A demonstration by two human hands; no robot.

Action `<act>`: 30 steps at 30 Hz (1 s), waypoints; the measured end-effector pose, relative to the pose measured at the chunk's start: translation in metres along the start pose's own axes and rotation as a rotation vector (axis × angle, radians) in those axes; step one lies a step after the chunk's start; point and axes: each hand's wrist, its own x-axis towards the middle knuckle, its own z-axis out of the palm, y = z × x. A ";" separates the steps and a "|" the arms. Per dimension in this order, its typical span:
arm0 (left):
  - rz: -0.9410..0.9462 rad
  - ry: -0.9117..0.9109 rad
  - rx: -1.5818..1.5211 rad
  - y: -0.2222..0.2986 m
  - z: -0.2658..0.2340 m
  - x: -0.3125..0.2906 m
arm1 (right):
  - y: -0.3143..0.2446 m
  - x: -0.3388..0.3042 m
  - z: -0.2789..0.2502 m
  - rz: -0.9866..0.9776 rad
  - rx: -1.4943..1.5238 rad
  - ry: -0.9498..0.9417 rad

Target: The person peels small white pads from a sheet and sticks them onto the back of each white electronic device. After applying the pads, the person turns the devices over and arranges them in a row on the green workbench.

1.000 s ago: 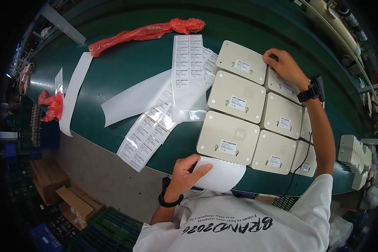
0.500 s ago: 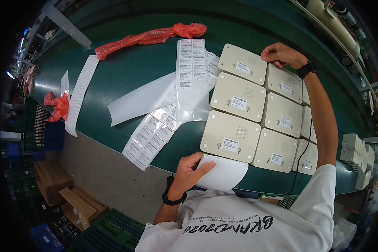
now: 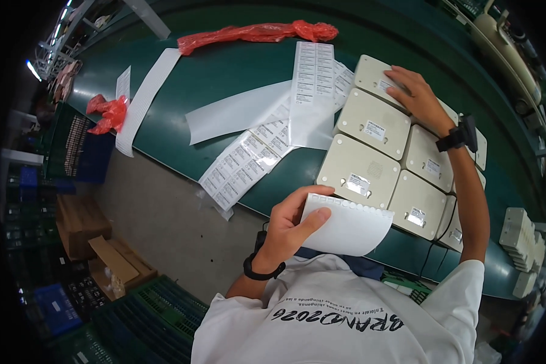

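Observation:
My left hand [image 3: 294, 225] is closed on a white sheet [image 3: 352, 227] at the table's near edge, thumb on top. Small round shapes line the sheet's upper edge, like a strip of stick-on pads. Rows of cream plastic housings [image 3: 375, 124] lie close together, most bearing a white label and keyhole slots. Over the far row, my right hand [image 3: 415, 97] has its fingers stretched out, the tips at a far housing [image 3: 370, 71] next to its label. Nothing shows in that hand, though its palm side is hidden. My right forearm covers part of the right-hand housings.
Label sheets [image 3: 242, 161] and blank backing strips [image 3: 239, 115] overlap left of the housings. Red plastic wrap [image 3: 255, 36] lies at the back, with a smaller red piece [image 3: 108, 114] at left. A black cable hangs over the near edge. More housings [image 3: 519, 233] stand stacked at right.
My right hand has gone from a pinch at the far housing's corner to stretched fingers on its top. The left hand still holds the white sheet. The whole view has shifted.

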 end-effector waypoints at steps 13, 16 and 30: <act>0.331 -0.043 0.272 -0.010 0.012 -0.001 | -0.188 -0.112 -0.056 0.129 0.815 -0.501; 0.221 -0.067 0.282 -0.009 0.015 0.000 | -0.187 -0.110 -0.058 0.104 0.826 -0.423; -0.063 0.130 0.115 -0.035 0.002 0.011 | -0.182 -0.092 -0.040 -0.450 0.296 -0.089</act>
